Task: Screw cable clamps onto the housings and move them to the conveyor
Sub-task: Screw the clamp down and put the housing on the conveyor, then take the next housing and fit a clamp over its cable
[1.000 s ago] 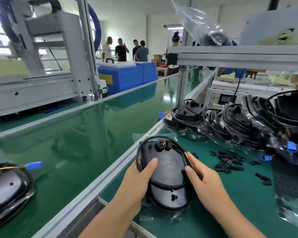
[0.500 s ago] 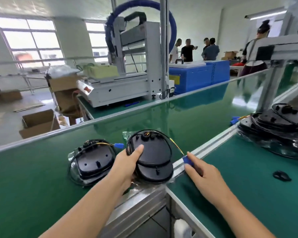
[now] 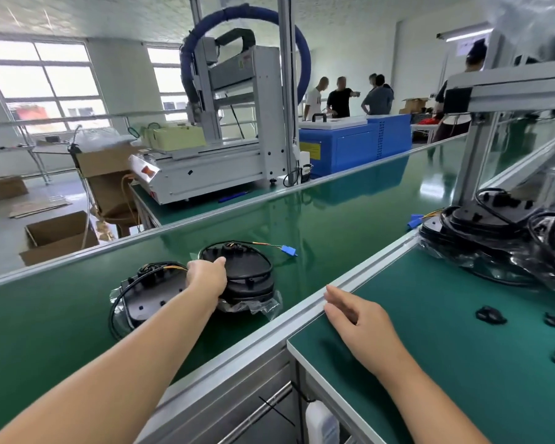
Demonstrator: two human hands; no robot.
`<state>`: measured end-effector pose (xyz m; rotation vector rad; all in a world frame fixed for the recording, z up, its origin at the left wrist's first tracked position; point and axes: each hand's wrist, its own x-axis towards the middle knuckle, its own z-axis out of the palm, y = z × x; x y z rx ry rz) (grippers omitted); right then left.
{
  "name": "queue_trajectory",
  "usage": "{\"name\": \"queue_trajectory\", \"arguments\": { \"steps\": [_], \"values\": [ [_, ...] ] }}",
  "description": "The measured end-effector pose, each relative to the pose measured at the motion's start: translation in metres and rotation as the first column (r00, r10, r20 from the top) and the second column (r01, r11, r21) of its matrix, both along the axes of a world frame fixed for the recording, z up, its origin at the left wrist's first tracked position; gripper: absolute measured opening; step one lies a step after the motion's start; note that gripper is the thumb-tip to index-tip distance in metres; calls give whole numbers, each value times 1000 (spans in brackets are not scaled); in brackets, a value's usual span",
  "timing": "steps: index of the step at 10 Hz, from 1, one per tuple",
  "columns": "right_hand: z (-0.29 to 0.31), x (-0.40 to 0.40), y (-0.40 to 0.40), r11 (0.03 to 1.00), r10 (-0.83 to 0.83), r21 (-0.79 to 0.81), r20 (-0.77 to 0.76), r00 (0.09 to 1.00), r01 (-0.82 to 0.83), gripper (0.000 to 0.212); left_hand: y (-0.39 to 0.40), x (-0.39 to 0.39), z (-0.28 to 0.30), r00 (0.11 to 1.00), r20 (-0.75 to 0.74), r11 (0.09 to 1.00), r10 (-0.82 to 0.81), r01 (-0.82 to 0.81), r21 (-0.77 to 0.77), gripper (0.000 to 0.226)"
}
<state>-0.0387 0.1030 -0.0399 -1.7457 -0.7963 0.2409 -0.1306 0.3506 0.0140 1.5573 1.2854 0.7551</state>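
Gripped by our left hand (image 3: 207, 277): black housing (image 3: 247, 277), lying on the green conveyor (image 3: 334, 225) beside a second housing (image 3: 148, 293). Right hand (image 3: 359, 322) released, fingers relaxed over our surface (image 3: 446, 363). Beyond: gantry machine (image 3: 225, 129), blue cabinet (image 3: 356, 142), windows (image 3: 45, 88).

text: none legible | yellow label (image 3: 314, 150) on blue cabinet (image 3: 354, 142): unreadable
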Motion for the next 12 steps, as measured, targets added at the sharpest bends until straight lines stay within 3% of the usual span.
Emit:
{"name": "queue_trajectory", "arguments": {
  "steps": [1,3,4,5,6,7,8,10,11,12],
  "values": [
    [1,1,-4,1000,-4,7,8,1000,4,38,-14,-3,6,988,-151,977,44,-11,213,62],
    [7,7,-24,999,-33,15,-7,999,33,34,-15,3,0,938,-344,920,48,93,380,51],
    [9,12,-42,997,-72,14,-2,997,72,30,-24,7,0,853,-517,839,74,227,495,53],
    [14,16,-68,993,-120,7,-15,993,121,28,-43,20,4,813,-567,643,132,365,673,47],
    [17,20,-99,983,-181,19,-41,983,182,25,-82,50,5,855,-514,529,-72,469,707,35],
    [22,20,-132,971,-237,18,-61,970,239,22,-133,84,-1,829,-399,496,-392,556,667,25],
    [24,18,-167,950,-311,-1,-56,949,311,22,-188,118,-6,764,-326,502,-557,623,601,20],
    [27,9,-220,915,-400,-75,-45,916,396,22,-258,183,-1,640,-279,440,-716,724,531,18],
    [25,7,-236,899,-435,-83,-65,898,430,21,-276,217,9,610,-238,451,-756,748,486,18],
    [23,6,-246,895,-445,-87,-110,889,437,20,-287,249,16,641,-97,562,-761,727,394,17]
  ]
}}
